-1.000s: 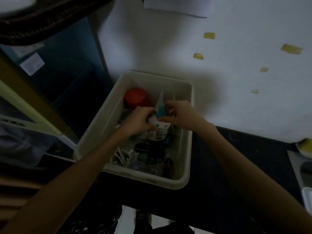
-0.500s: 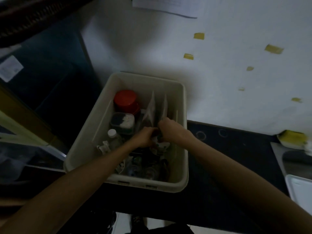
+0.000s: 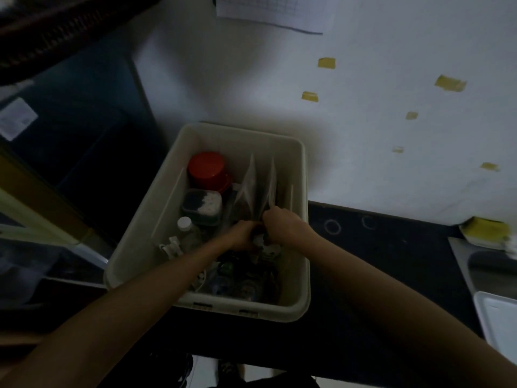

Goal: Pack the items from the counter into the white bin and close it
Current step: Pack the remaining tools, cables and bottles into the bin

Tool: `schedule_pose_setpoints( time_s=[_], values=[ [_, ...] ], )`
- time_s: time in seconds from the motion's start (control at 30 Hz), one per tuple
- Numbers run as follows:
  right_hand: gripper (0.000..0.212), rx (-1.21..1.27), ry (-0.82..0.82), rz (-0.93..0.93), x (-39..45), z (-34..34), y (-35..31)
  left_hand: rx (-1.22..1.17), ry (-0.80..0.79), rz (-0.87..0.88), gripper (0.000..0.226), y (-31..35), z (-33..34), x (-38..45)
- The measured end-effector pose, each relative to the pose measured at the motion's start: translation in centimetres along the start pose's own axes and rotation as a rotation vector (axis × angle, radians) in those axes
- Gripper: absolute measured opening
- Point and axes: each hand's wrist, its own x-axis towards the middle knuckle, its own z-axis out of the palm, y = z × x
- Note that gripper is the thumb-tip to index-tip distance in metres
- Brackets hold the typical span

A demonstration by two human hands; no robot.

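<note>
Both hands lower now inside the white bin point(image 3: 303, 169), left hand point(image 3: 242, 234) and right hand point(image 3: 282, 223) grip closed together on a small bottle point(image 3: 268, 248).

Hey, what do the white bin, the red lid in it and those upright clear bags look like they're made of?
White bin: likely molded plastic, matte off-white, with a rolled rim and smooth, seamless walls.
Red lid: probably glossy plastic, going by a faint sheen on its flat round top.
Clear bags: seemingly thin flexible plastic film; they are see-through with creased, pointed top corners. The dim light leaves the finish uncertain.
</note>
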Motion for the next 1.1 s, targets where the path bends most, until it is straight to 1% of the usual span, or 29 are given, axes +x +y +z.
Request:
schedule_pose_setpoints(
  time_s=[0.17, 0.3, 0.6, 0.7, 0.83, 0.93, 0.97, 1.03, 1.1],
  values=[
    [0.031, -0.028, -0.003, 0.001, 0.1, -0.2, 0.1, -0.024, -0.001, -0.011, 0.067, 0.2, -0.2, -0.3],
    [0.026, -0.03, 0.019, 0.007, 0.1, -0.1, 0.0, -0.035, 0.002, -0.004, 0.068, 0.3, -0.3, -0.5],
    [0.024, 0.011, 0.05, -0.008, -0.3, -0.5, 0.3, -0.043, 0.019, -0.027, 0.068, 0.2, -0.2, -0.6],
    [0.023, 0.023, 0.066, -0.019, -0.3, -0.5, 0.4, -0.043, 0.007, -0.07, 0.068, 0.2, 0.1, -0.3],
    [0.023, 0.035, 0.058, -0.031, -0.1, -0.4, 0.5, -0.037, 0.045, -0.103, 0.073, 1.0, 0.4, 0.1],
    [0.026, 0.026, 0.031, -0.053, -0.2, -0.4, 0.7, -0.024, 0.021, -0.181, 0.068, 1.6, 0.6, 0.2],
    [0.027, 0.017, 0.022, -0.051, -0.3, -0.5, 0.7, -0.056, 0.024, -0.184, 0.068, 1.5, 0.8, 0.3],
    [0.026, 0.01, 0.022, -0.048, -0.4, -0.4, 0.8, -0.207, 0.065, -0.149, 0.07, 1.1, 0.9, 0.2],
    [0.027, -0.016, 0.005, -0.044, -0.4, -0.2, 0.9, -0.201, 0.035, -0.119, 0.068, 1.2, 0.8, 0.1]
  ],
)
